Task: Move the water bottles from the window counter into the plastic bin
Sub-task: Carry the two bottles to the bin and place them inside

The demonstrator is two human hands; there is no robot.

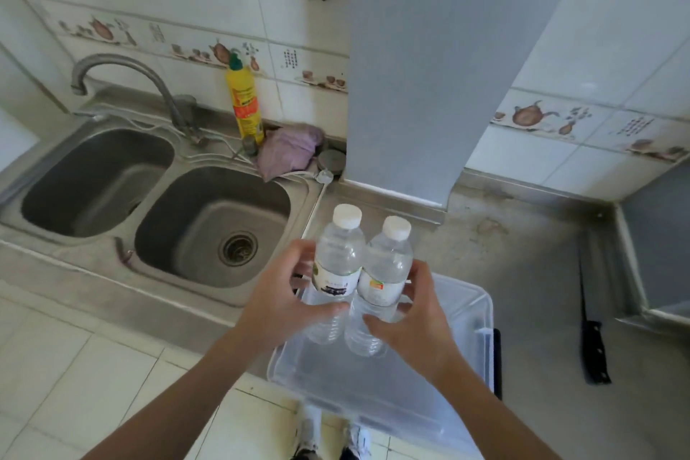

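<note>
**Two bottles held over the open bin**

The left hand (278, 295) grips the left water bottle (338, 265) and the right hand (414, 314) grips the right water bottle (384, 273), side by side and touching, capped, above the plastic bin (481, 304). The bin overhangs the desk (522, 258) edge; its near corner is cut off by the frame. Left of the bin lies the double sink (157, 213); right of it a knife (593, 344). The bottle bases blur against the clear bin walls, so contact is unclear.
</note>
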